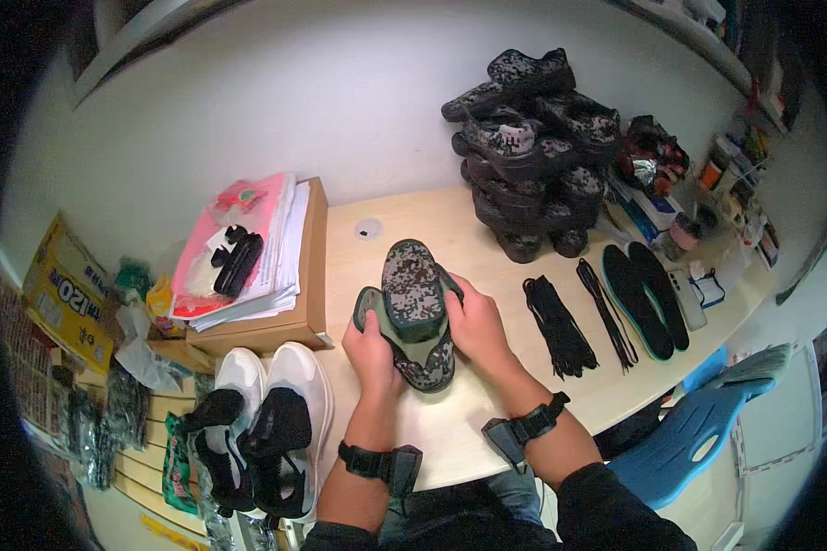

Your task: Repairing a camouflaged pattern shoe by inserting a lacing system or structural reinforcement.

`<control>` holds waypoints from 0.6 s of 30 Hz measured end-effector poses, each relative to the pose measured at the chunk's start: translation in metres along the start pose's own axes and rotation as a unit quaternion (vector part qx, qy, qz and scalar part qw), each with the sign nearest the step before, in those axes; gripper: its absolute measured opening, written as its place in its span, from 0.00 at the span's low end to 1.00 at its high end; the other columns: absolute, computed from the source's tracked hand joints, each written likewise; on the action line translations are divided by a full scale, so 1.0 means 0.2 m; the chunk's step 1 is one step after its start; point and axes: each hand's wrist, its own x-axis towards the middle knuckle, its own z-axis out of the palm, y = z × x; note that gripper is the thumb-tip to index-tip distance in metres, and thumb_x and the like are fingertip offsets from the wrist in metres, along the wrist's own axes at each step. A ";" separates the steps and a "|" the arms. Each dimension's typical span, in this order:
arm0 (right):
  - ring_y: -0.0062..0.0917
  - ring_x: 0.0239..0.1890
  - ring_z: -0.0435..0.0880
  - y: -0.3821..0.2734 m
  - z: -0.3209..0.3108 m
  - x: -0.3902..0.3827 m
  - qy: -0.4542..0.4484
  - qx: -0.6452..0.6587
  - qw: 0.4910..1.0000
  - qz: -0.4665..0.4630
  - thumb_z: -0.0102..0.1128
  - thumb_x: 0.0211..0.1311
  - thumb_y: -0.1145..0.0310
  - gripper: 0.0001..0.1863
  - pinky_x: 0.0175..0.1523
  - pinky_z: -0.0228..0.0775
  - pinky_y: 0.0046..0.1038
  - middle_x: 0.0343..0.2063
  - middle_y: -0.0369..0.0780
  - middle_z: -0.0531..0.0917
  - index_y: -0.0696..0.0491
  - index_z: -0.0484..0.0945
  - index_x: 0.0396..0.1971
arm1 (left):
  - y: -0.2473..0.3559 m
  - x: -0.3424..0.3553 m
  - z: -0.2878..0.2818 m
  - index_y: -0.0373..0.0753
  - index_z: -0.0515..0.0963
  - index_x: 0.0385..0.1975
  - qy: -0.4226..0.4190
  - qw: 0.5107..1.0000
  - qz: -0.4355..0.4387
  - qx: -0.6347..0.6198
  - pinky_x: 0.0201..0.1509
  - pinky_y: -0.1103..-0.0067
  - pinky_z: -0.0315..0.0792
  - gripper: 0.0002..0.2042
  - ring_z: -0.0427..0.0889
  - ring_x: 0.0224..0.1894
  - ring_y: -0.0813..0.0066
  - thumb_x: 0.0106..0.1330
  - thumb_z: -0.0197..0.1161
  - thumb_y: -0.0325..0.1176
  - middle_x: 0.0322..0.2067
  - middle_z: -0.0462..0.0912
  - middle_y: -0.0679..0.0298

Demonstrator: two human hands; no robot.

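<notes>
Between my two hands, above the table, is a camouflage shoe (pixel 413 283) with a digital pattern, its toe pointing away and its heel toward me. No lace shows in it. My left hand (pixel 373 351) grips the left flap of the shoe's upper, thumb on the green lining. My right hand (pixel 476 323) grips the opposite flap, so the opening is spread apart. Right of the shoe lie a bundle of black shoelaces (pixel 560 326), a thinner bundle of laces (pixel 606 312) and a pair of dark insoles (pixel 648 298) with green edges.
A tall stack of camouflage shoes (pixel 542 156) stands against the wall. To the left, a cardboard box (pixel 314 275) carries papers and a black object (pixel 239 264). White-and-black sneakers (pixel 294 404) sit at front left. A blue chair (pixel 689 450) stands at right; small items crowd the table's far right.
</notes>
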 end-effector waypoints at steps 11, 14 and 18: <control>0.39 0.49 0.72 0.00 0.02 -0.01 -0.008 0.008 0.995 -0.100 0.59 0.56 0.68 0.20 0.55 0.65 0.32 0.44 0.47 0.73 0.55 0.75 0.50 | -0.03 0.02 -0.01 0.27 0.72 0.48 -0.048 0.997 0.036 0.051 0.47 0.78 0.70 0.13 0.77 0.42 0.73 0.69 0.47 0.26 0.42 0.79 0.58; 0.38 0.51 0.72 0.02 0.00 0.00 -0.038 0.011 0.995 -0.096 0.56 0.56 0.70 0.21 0.57 0.63 0.29 0.47 0.47 0.72 0.55 0.75 0.52 | -0.04 0.02 0.00 0.28 0.72 0.49 -0.070 0.994 0.052 0.061 0.49 0.78 0.70 0.13 0.77 0.42 0.72 0.66 0.50 0.24 0.43 0.79 0.58; 0.41 0.52 0.69 0.02 0.00 -0.01 -0.043 -0.033 0.995 -0.089 0.57 0.52 0.67 0.21 0.59 0.63 0.34 0.48 0.49 0.72 0.52 0.78 0.49 | -0.04 0.02 0.00 0.28 0.70 0.52 -0.102 0.986 0.073 0.111 0.51 0.77 0.70 0.20 0.77 0.44 0.71 0.57 0.53 0.18 0.44 0.78 0.57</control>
